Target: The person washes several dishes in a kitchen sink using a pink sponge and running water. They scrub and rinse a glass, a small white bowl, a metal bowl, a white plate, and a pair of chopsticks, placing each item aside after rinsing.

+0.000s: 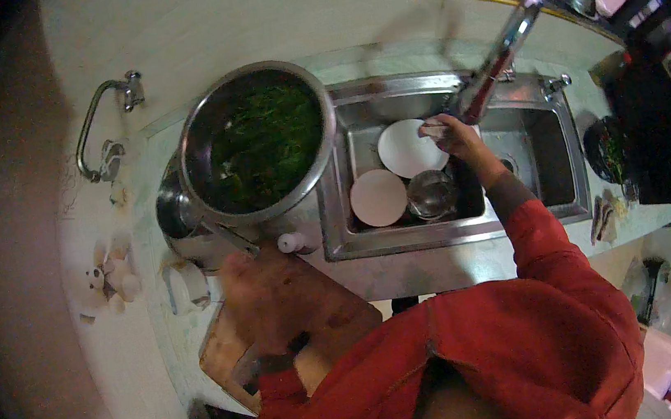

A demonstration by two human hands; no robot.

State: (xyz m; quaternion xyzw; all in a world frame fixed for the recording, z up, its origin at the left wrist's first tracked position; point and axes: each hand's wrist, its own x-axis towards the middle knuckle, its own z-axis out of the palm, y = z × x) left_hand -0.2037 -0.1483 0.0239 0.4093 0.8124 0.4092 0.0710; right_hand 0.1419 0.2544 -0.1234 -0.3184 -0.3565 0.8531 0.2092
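Note:
My right hand (458, 138) reaches over the left sink basin (359, 144), just beside the faucet spout (476, 106). Its fingers are closed on a small pale thing (435, 130), too unclear to name. Under those fingers lies a white plate (406, 150). A second round pale dish (378, 198) and a clear bowl (432, 193) sit nearer me in the same basin. Motion blurs my left hand (259, 299) above the brown wooden cutting board (327, 297). A metal handle (233, 238) ends close to it; whether the hand touches that handle is unclear.
Left of the sink stands a large metal pot (328, 117) with leafy greens (266, 143) inside. A white-capped bottle (293, 242) is by the board, and a white mug (186, 287) is farther left. A dark bowl of greens (605, 151) sits right of the right basin (543, 155).

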